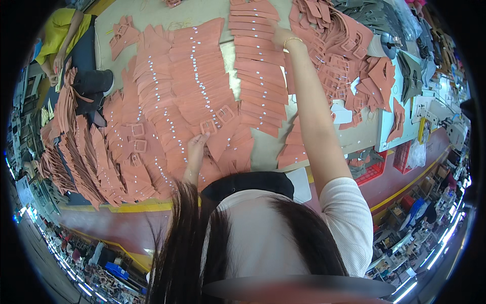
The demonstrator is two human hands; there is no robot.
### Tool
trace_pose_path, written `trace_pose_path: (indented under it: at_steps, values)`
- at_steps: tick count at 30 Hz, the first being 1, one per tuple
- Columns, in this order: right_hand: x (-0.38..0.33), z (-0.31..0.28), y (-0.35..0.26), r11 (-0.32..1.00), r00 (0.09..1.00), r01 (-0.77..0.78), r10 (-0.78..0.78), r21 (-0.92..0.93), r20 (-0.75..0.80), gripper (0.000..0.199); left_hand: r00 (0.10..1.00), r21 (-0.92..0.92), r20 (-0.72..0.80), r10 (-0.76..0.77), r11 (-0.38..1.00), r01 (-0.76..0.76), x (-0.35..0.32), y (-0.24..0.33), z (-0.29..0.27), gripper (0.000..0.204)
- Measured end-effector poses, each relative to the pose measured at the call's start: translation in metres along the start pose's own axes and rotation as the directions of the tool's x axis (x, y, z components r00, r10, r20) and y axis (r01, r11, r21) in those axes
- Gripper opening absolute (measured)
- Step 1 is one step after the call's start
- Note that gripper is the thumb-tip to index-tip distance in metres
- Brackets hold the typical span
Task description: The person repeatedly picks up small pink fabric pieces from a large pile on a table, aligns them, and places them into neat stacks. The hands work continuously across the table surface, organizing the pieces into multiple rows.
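Observation:
Overlapping rows of salmon-coloured, leather-like cut pieces (197, 66) with small white stickers cover the table. My left hand (196, 150) is closed at the near edge of a salmon piece with a covered square buckle (208, 127), its fingertips pinching the buckle's lower side. A second square buckle (225, 114) lies just to the right of it. My right arm stretches far forward. My right hand (284, 38), with a bracelet at the wrist, is at the upper right edge of a long row of salmon pieces (258, 76); its fingers are too small and blurred to read.
At the far left, a person in a yellow top (62, 31) handles salmon strips. Heaped buckled pieces (338, 76) lie right of my arm, with dark grey pieces (362, 12) beyond. Red crates (373, 169) stand below the table's right side. A white sewing machine (453, 126) is farther right.

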State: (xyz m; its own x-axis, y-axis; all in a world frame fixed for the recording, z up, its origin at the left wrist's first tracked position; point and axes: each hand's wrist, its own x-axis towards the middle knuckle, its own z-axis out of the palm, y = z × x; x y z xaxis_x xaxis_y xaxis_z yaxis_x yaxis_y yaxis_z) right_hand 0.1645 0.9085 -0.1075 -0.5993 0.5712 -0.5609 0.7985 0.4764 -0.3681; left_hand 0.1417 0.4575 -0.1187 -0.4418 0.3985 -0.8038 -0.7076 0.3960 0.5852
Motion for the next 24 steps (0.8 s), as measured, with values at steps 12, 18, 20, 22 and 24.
trace_pose_path:
  at_steps: [12,18,20,22,24]
  values:
    - [0.009,0.017,0.006,0.996,1.000,0.018,-0.020,-0.086,-0.017,0.062,1.000,-0.025,-0.006,0.001,1.000,-0.001,-0.002,0.002,0.001,0.020]
    - [-0.043,0.059,0.007,0.849,0.831,0.222,-0.423,-0.480,-0.363,0.009,1.000,0.009,-0.009,-0.022,1.000,0.022,-0.001,0.001,-0.001,0.019]
    - [-0.045,0.062,0.008,0.725,0.730,0.286,-0.589,-0.627,-0.348,0.008,1.000,0.024,0.011,-0.027,0.999,0.027,0.000,0.001,-0.003,0.018]
    - [-0.040,0.061,0.008,0.583,0.619,0.341,-0.729,-0.737,-0.291,0.008,0.999,0.019,0.021,-0.037,0.999,0.037,0.000,0.001,-0.003,0.019]
    - [-0.036,0.062,0.006,0.443,0.590,0.373,-0.791,-0.815,-0.161,0.008,1.000,0.042,0.004,-0.007,0.999,0.007,-0.002,0.001,-0.002,0.021]
